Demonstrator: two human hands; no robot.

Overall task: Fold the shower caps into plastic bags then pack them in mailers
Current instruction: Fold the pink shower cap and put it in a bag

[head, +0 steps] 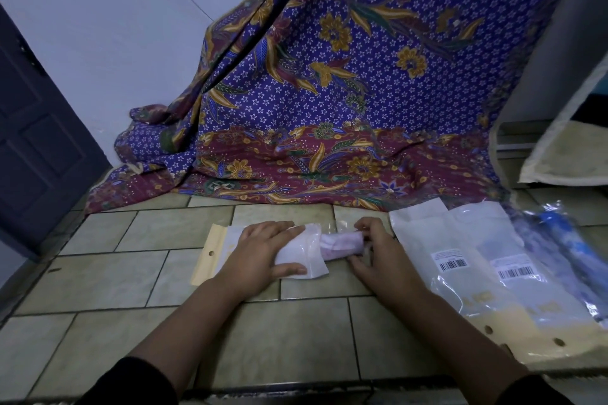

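Right now my left hand point(263, 250) lies flat, fingers together, pressing the white plastic bag point(304, 256) onto the tiled floor point(296, 339). My right hand point(378, 250) pinches the rolled shower cap point(342, 245), half inside the bag's mouth. Spare bags point(460, 256) lie just right.

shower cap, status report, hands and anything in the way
Left hand flat on plastic bag, right hand pinching folded shower cap at the bag's mouth. Cap partly in. Mailers lie right, nothing blocking.
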